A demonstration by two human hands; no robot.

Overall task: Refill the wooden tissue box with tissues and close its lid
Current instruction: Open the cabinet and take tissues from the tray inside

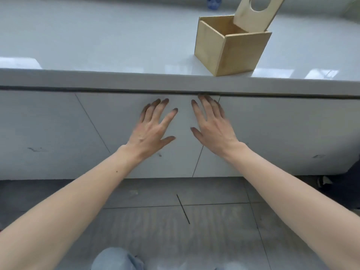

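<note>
A wooden tissue box (241,53) stands on the white counter (97,39) near its front edge, right of centre. Its lid (251,14), with an oval hole, is tilted up at the back, and the part of the inside I can see holds nothing. No tissues are in view. My left hand (153,129) and my right hand (212,125) are stretched out below the counter edge, in front of the white cabinet doors (175,152). Fingers are spread on both and neither holds anything. My right fingertips reach the dark gap under the counter lip.
A blue patterned object (213,2) sits at the back of the counter. Grey floor tiles (175,221) lie under my arms. A dark object (350,178) rests on the floor at the right. My knee in jeans (116,260) shows at the bottom.
</note>
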